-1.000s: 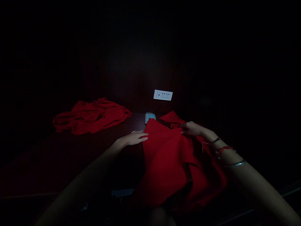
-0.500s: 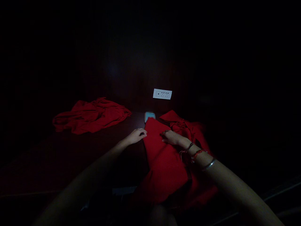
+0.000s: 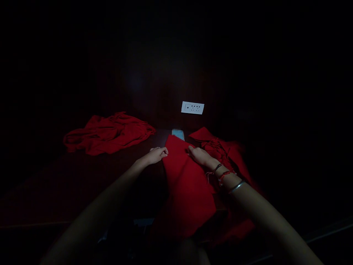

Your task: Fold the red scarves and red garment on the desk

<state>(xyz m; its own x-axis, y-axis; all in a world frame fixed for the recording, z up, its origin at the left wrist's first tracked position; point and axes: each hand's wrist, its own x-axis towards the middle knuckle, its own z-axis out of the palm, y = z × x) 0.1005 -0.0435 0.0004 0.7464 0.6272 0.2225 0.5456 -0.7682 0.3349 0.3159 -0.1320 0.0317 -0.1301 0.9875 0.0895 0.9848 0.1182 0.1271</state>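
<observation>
A folded strip of red cloth (image 3: 183,184) lies over the dark tabletop and hangs down over its near edge. My left hand (image 3: 157,155) pinches the cloth's left edge close to the far end. Opposite it, my right hand (image 3: 199,155) grips the right edge, with fingers partly hidden in the shadow. Bracelets and a metal bangle circle my right wrist. Just beyond the cloth's far end lies a small pale blue item (image 3: 178,134), blurred into blocks, so its kind cannot be made out.
A crumpled red cloth (image 3: 107,134) sits at the left on the dark tabletop (image 3: 132,158). More bunched red cloth (image 3: 220,149) lies at the right. A white socket panel (image 3: 192,108) is on the dark wall behind. Most surroundings are too dark to see.
Both hands have shifted slightly left with the cloth's far end, and the fingers have closed on its edges. More of the pale blue item shows now.
</observation>
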